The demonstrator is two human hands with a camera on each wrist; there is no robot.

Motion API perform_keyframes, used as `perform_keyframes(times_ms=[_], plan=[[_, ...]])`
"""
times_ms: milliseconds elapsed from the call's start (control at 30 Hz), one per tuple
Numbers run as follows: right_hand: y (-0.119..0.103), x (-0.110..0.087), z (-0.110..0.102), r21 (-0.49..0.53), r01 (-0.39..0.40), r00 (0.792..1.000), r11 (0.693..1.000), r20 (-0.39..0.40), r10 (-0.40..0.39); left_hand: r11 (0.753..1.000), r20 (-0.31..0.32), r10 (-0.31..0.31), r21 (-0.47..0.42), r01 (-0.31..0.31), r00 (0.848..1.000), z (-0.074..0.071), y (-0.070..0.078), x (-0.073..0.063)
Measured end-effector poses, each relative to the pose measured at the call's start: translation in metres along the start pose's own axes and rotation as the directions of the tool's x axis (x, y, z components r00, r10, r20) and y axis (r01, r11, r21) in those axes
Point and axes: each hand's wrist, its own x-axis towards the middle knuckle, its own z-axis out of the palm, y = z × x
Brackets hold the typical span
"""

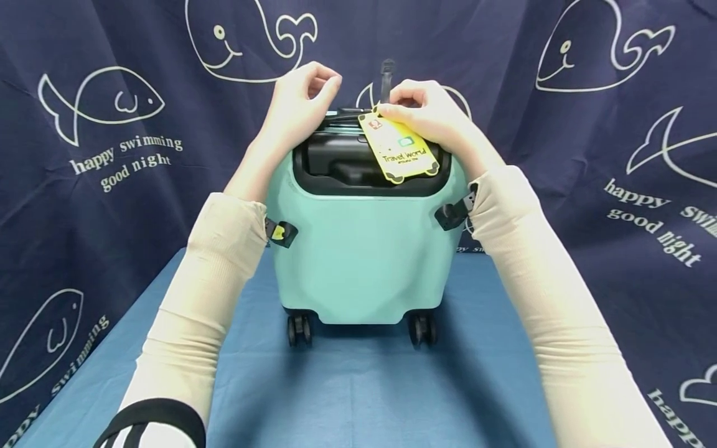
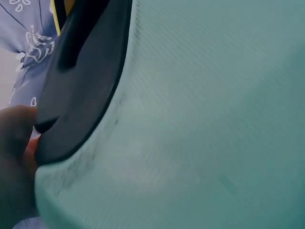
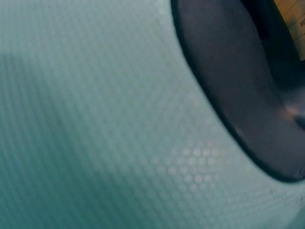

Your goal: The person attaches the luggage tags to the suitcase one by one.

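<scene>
A mint-green suitcase (image 1: 364, 255) with a black top panel (image 1: 342, 158) stands upright on its black wheels. My right hand (image 1: 434, 115) pinches a yellow luggage tag (image 1: 400, 149) near its top end, over the suitcase's upper edge. The tag reads "Travel World" and hangs tilted across the black panel. From its top, a clear strap (image 1: 386, 81) sticks straight up. Over the suitcase's top left corner is my left hand (image 1: 299, 102), fingers loosely curled and nothing visible in them. Part of that hand also shows beside the corner in the left wrist view.
Blue cloth (image 1: 353, 386) covers the table under the suitcase. Behind and at both sides hangs a navy curtain (image 1: 476, 37) with white whale and fish drawings. Black wrist straps (image 1: 454, 214) sit at both cuffs, close to the suitcase front.
</scene>
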Motion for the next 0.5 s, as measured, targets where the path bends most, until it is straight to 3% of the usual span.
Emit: perform_keyframes(times_ms=[500], plan=[[0.001,0.001,0.0,0.008,0.043,0.999,0.999,0.009,-0.043,0.981,0.155,-0.105,0.178,0.077,0.982,0.021,0.004,0.025]])
